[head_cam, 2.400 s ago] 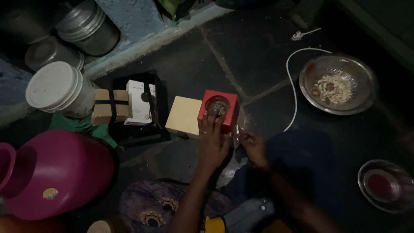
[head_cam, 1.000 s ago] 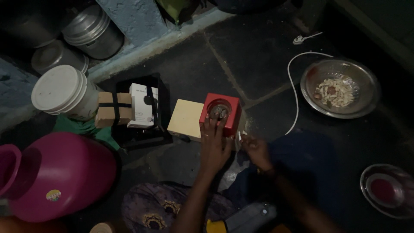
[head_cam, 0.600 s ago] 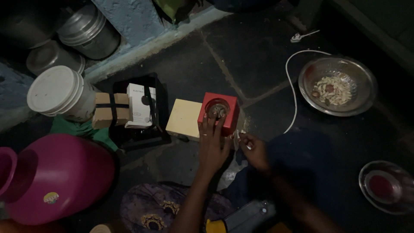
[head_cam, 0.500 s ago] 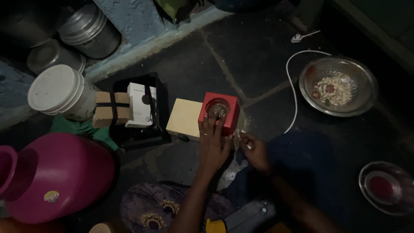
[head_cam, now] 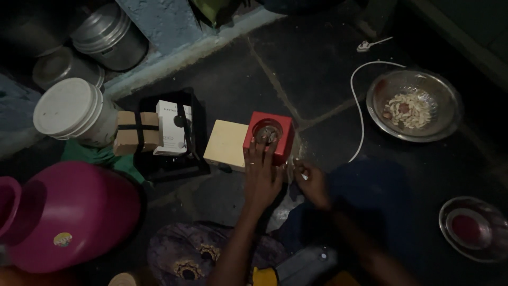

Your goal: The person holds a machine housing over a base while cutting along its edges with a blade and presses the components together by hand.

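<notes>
Fingers of the left hand (head_cam: 262,177) press into the round well of a red box-shaped device (head_cam: 269,136) at frame centre; the right hand (head_cam: 312,182) pinches a small white piece beside it, apparently mid-loading.

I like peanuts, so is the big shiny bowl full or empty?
Neither: the steel bowl holds only a small pile of pale pieces at its bottom, with most of its inside bare. What they are, cannot tell.

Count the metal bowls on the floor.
2. One steel bowl holding pale pieces sits at upper right, beside the white cord. A second bowl with a reddish inside sits at lower right. The dark edges may hide more.
</notes>
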